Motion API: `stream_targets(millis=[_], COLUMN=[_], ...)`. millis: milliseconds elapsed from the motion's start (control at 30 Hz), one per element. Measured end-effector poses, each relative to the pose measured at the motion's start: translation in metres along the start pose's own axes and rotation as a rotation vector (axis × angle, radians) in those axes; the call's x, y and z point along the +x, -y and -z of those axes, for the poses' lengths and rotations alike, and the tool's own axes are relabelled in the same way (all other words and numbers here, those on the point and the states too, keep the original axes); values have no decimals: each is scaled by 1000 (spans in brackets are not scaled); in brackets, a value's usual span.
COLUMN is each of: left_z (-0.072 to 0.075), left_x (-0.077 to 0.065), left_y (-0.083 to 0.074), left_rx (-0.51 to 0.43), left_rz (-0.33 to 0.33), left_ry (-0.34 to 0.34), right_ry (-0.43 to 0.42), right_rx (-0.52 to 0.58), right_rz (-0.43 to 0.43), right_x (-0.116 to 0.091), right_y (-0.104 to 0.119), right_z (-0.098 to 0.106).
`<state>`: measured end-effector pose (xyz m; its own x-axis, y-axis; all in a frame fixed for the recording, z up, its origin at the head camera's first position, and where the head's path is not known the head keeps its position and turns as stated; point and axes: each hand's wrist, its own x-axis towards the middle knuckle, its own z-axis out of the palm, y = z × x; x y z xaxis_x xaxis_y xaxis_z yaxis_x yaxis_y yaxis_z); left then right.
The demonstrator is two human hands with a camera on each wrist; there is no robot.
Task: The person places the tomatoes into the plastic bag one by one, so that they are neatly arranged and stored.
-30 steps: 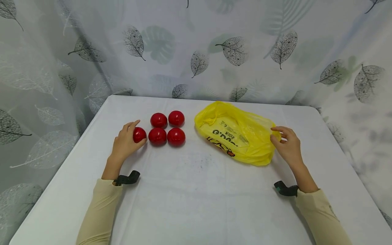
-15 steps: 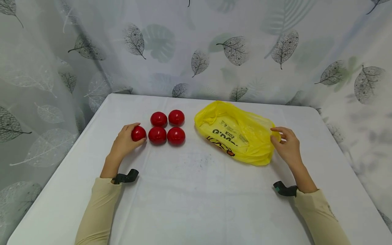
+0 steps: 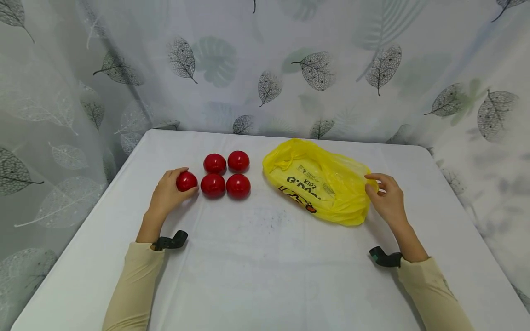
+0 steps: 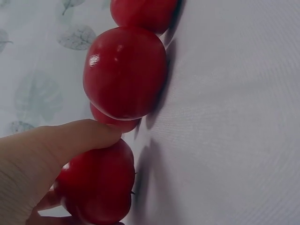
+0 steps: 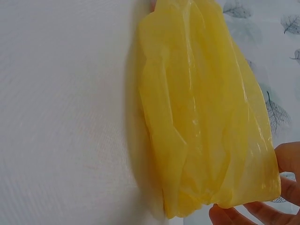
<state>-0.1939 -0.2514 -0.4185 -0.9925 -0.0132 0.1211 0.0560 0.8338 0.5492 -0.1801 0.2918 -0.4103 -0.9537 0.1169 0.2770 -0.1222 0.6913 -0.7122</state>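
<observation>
My left hand [image 3: 164,193] holds a shiny red tomato [image 3: 186,182] at the left of the group. In the left wrist view the thumb lies over this tomato [image 4: 101,183], and small dark stem bits show on its side. Several other tomatoes [image 3: 213,185] stand close together just to its right. At the right, my right hand [image 3: 389,197] pinches the edge of a yellow plastic bag [image 3: 339,197] between thumb and fingers. The bag lies crumpled on its side, with dark print on it. Its yellow film [image 5: 206,112] fills much of the right wrist view.
A white cloth covers the table [image 3: 265,266]. Behind it hangs a pale curtain [image 3: 232,101] with leaf prints, which also runs along both sides. Black wrist cameras [image 3: 171,240] sit on both wrists.
The left hand's fingers have closed in round the tomato, which has shifted slightly left, away from the others. The right hand keeps its pinch on the bag and stays nearly still.
</observation>
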Motion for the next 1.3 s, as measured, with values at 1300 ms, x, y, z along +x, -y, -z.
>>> stream_targets(millis=[1300], left_z=[0], left_x=[15], left_y=[-63], left_rx=[-96], left_rz=[-182], left_ry=[-243], right_ry=[-32], right_rx=[15], right_rz=[-33], right_x=[1], right_y=[2], right_z=[-3])
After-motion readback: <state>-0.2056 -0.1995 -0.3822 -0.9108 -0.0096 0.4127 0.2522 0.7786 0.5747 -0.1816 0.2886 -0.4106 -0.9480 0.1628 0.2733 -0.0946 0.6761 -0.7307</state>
